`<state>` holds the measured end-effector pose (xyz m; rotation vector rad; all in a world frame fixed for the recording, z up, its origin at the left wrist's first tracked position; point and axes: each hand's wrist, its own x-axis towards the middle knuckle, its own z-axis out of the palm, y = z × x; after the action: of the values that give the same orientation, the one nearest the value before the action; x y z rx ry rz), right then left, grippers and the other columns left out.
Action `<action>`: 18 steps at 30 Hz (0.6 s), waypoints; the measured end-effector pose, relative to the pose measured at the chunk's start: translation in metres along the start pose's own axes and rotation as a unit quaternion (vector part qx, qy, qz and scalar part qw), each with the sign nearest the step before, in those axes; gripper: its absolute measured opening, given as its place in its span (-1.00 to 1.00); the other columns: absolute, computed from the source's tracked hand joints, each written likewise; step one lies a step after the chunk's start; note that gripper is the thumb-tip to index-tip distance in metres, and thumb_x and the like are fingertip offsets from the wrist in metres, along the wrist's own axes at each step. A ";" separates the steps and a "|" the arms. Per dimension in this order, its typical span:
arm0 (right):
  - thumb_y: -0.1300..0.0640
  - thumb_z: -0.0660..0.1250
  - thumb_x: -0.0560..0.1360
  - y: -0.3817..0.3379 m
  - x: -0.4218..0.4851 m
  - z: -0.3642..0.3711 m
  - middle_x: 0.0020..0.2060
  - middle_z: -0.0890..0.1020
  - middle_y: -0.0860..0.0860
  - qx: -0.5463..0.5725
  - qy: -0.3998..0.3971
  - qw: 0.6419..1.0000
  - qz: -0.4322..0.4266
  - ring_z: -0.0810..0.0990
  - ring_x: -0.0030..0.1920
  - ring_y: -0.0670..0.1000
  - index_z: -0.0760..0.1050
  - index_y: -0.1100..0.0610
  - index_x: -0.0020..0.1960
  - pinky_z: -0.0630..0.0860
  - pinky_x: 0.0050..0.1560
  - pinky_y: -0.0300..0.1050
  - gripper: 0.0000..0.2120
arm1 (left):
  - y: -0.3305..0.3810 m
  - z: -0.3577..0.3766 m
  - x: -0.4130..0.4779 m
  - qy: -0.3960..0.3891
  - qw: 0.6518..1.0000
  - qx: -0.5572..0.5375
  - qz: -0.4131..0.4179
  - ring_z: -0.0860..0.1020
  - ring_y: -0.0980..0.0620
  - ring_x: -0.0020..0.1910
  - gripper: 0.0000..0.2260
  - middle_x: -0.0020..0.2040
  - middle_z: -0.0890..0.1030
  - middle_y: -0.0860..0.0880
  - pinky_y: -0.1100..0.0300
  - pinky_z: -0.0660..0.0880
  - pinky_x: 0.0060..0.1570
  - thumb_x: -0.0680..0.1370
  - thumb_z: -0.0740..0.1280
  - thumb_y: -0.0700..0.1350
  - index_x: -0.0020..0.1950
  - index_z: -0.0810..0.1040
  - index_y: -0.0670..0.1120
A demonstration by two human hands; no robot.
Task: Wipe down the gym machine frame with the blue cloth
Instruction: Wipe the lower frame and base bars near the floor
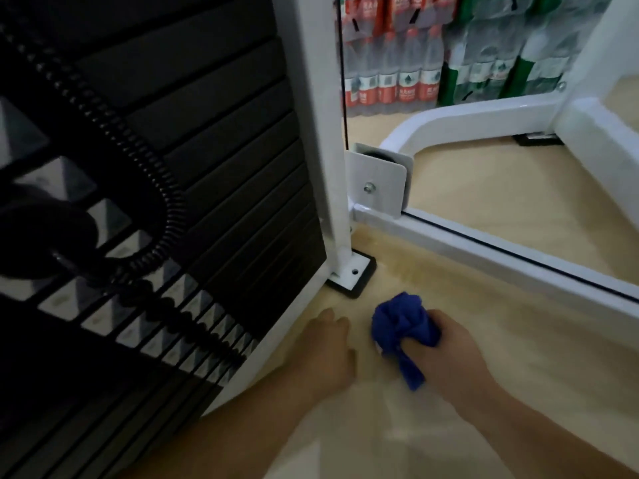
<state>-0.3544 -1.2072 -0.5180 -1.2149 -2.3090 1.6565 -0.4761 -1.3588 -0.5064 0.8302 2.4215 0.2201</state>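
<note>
Right hand (449, 347) clutches bunched blue cloth (401, 326) near white frame (321, 140); bottle labels unreadable.

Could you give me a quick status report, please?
Right hand gripping bunched blue cloth. Left hand empty, open. Cloth off the white frame. Nothing in the way.

Ahead of me, shrink-wrapped packs of water bottles (390, 74) stacked against the wall, pale wood-look floor (484, 188) under me
</note>
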 end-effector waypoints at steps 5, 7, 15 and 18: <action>0.23 0.31 0.36 -0.040 0.023 0.009 -0.52 0.59 0.15 -0.052 -0.003 0.997 -0.059 0.58 -0.47 0.06 0.49 0.25 -0.35 0.51 -0.41 -0.04 -0.87 | -0.048 0.018 -0.005 -0.037 0.993 0.112 0.023 -0.12 0.04 0.64 -0.21 0.67 -0.19 0.07 0.06 0.11 0.57 0.58 0.24 0.31 0.67 -0.08 0.11; 0.12 0.30 0.33 -0.050 0.046 0.012 -0.46 0.60 0.11 -0.067 0.015 0.995 -0.078 0.61 -0.41 0.07 0.49 0.16 -0.30 0.57 -0.36 0.01 -0.89 | -0.057 0.022 -0.006 -0.022 0.994 0.100 0.035 -0.21 0.14 0.62 -0.23 0.65 -0.26 0.14 0.09 0.11 0.57 0.59 0.17 0.36 0.65 -0.16 0.17; 0.00 0.31 0.62 -0.056 0.098 0.056 0.66 -0.01 -0.05 -0.294 -0.061 0.942 -0.153 0.11 0.62 0.12 0.05 -0.05 0.65 0.32 0.47 0.10 -0.30 | -0.064 0.033 -0.006 0.012 0.993 0.104 0.051 -0.30 0.21 0.59 -0.27 0.61 -0.34 0.21 0.11 0.17 0.52 0.60 0.08 0.38 0.63 -0.25 0.21; 0.04 0.34 0.61 -0.057 0.113 0.058 0.64 0.09 -0.01 -0.260 -0.062 0.951 -0.156 0.07 0.63 0.12 0.15 0.01 0.63 0.19 0.52 0.03 -0.34 | -0.061 0.033 -0.005 -0.007 0.994 0.102 0.046 -0.33 0.19 0.59 -0.26 0.60 -0.37 0.19 0.11 0.13 0.52 0.62 0.10 0.35 0.63 -0.28 0.20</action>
<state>-0.4906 -1.1898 -0.5396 -0.7445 -2.9434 1.0826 -0.4861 -1.4115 -0.5511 1.0311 2.4226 0.0012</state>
